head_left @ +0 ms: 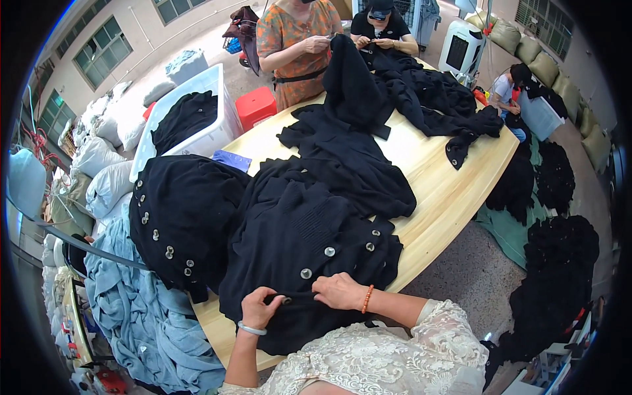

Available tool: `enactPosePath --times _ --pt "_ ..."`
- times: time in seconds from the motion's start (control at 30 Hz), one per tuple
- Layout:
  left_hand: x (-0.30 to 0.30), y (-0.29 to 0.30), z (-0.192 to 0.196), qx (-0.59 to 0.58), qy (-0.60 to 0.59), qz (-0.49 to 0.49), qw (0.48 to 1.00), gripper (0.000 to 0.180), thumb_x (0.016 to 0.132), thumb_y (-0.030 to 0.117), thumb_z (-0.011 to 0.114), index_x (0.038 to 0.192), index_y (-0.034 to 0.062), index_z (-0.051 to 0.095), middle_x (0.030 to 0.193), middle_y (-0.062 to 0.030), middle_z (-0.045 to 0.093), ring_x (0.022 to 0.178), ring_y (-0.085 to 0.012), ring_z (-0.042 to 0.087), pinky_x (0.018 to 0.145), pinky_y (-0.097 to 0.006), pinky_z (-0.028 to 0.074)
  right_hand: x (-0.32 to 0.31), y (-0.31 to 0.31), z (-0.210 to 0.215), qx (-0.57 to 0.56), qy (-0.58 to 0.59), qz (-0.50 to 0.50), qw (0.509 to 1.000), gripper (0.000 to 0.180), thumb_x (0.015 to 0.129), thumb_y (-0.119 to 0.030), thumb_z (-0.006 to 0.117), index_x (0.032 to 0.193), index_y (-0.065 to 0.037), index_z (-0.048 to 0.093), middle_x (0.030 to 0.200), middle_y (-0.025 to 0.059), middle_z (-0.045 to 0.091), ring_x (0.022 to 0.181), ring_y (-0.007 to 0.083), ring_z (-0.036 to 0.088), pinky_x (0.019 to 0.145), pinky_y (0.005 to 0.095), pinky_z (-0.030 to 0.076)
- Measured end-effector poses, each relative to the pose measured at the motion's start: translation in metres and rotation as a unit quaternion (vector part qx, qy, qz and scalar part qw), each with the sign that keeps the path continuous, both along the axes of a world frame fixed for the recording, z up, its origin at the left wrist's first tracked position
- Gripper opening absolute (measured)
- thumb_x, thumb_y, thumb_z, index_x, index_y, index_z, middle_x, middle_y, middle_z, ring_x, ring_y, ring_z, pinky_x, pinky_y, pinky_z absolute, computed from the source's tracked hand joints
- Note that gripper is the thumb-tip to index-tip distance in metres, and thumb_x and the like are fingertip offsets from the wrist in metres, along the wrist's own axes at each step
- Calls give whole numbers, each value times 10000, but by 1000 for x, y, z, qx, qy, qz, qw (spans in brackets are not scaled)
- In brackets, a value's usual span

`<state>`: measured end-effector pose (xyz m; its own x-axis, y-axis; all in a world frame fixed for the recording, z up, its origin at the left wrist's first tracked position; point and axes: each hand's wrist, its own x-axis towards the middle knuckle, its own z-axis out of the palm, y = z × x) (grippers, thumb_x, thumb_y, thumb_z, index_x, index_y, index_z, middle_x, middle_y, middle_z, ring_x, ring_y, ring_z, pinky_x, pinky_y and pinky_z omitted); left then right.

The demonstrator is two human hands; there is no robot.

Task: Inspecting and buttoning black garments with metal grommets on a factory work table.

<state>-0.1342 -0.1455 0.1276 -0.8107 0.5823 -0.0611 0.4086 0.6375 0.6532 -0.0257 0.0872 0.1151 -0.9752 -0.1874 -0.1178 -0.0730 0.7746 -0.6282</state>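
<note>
A black knit cardigan (289,220) with shiny round buttons lies spread over the near end of the wooden table. My left hand (259,308) pinches its front edge, thumb and finger closed close to a small button (286,300). A short way to the right, my right hand (339,291) has its fingers closed on the same edge, so the strip between my hands is drawn out. Two larger silvery buttons (306,273) sit on the cloth just above my hands. The fingertips of both hands are partly hidden by the fabric.
A heap of black buttoned garments (187,204) stands at the left, above pale blue garments (135,289). Further off are a white bin (224,108), a red stool (255,107) and a blue packet (232,160). Two co-workers handle black garments across the wooden table (454,191).
</note>
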Motion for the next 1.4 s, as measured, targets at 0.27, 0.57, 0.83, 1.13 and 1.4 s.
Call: enactPosePath --times 0.27,0.57,0.83,1.13,1.4 --pt "12 74 -10 125 132 -134 974 230 780 -8 648 1006 36 645 971 -109 618 913 -313 604 812 -394 512 2 -8 -17 -5 112 -21 993 117 877 -138 574 935 -37 564 897 140 606 714 334 662 612 451 525" --pt "3 85 -27 81 -131 -27 988 85 795 58 734 840 0 692 752 -117 695 653 -189 665 641 -299 532 11 -1 -21 -68 135 -87 985 170 797 -106 674 943 -68 595 873 112 605 763 322 640 637 407 523" --pt "1 82 -20 154 -395 54 904 95 875 65 697 901 -26 711 784 -15 697 678 -42 584 620 -191 478 10 -3 -14 -104 164 -153 969 351 742 -61 718 1045 -48 542 902 134 612 786 330 653 679 405 540" --pt "23 63 -14 132 -118 -137 975 370 758 5 705 1125 17 660 909 -130 628 838 -285 634 766 -337 522 7 9 -21 -64 93 -75 991 339 813 -157 675 1105 -31 555 954 169 593 810 381 640 700 451 539" --pt "19 60 -28 159 -86 -90 979 252 806 -12 607 1033 20 710 825 -113 634 716 -204 619 660 -311 480 0 9 -13 -135 103 -67 983 295 781 56 560 1065 4 621 886 170 592 815 374 620 713 435 515"
